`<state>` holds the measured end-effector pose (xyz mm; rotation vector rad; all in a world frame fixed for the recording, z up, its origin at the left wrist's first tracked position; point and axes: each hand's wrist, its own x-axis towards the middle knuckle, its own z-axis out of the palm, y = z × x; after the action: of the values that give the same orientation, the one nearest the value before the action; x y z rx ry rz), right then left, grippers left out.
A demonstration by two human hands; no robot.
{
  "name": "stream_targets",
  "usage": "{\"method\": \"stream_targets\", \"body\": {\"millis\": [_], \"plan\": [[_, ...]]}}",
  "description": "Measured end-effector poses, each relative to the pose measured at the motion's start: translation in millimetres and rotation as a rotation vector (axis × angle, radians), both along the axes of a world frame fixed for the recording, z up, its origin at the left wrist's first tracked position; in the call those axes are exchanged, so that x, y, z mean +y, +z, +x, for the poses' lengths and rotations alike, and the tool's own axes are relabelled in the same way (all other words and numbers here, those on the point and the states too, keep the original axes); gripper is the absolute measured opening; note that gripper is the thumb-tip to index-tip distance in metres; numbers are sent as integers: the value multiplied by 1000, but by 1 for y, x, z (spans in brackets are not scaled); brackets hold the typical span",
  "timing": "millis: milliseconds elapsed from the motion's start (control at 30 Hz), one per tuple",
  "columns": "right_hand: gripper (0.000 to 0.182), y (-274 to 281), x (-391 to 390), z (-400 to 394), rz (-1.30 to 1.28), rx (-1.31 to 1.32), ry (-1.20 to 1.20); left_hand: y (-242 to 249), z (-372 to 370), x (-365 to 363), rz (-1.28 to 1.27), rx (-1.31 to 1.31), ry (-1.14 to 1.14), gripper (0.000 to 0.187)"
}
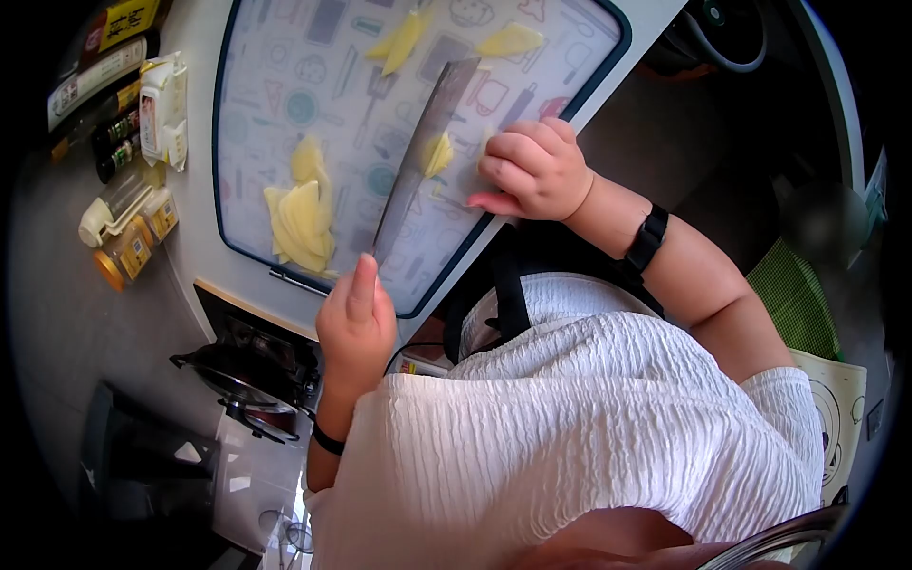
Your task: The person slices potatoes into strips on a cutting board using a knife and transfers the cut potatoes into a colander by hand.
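My left hand (356,312) is closed around the handle of a kitchen knife (414,157), one finger stretched along it. The broad blade points away from me over a patterned cutting board (285,57) with a dark rim. Against the blade is a pale yellow slice (437,155), perhaps potato. Just right of it, my right hand (537,171) has its fingers curled over the board; what they hold, if anything, is mostly hidden. A pile of yellow slices (302,223) lies left of the knife. More slices (401,43) and a single slice (510,40) rest near the far edge.
Left of the board stand a white soft pack (163,109), jars with yellow lids (133,237) and dark bottles (116,142). A black lidded pan (242,375) sits lower left, near my left forearm. The counter's edge (646,52) runs along the right.
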<state>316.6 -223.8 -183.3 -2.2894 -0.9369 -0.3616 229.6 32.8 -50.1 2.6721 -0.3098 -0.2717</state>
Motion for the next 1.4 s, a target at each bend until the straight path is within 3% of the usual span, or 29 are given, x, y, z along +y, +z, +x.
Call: {"method": "stream_targets", "body": {"millis": [367,1400], "plan": [[25,6,-16,5,83,97,149,0,-7,-21,-32,49,39,83],[31,-16,-17,-2,42,-90,57,-3,1,-26,82,75,-41,85]]}}
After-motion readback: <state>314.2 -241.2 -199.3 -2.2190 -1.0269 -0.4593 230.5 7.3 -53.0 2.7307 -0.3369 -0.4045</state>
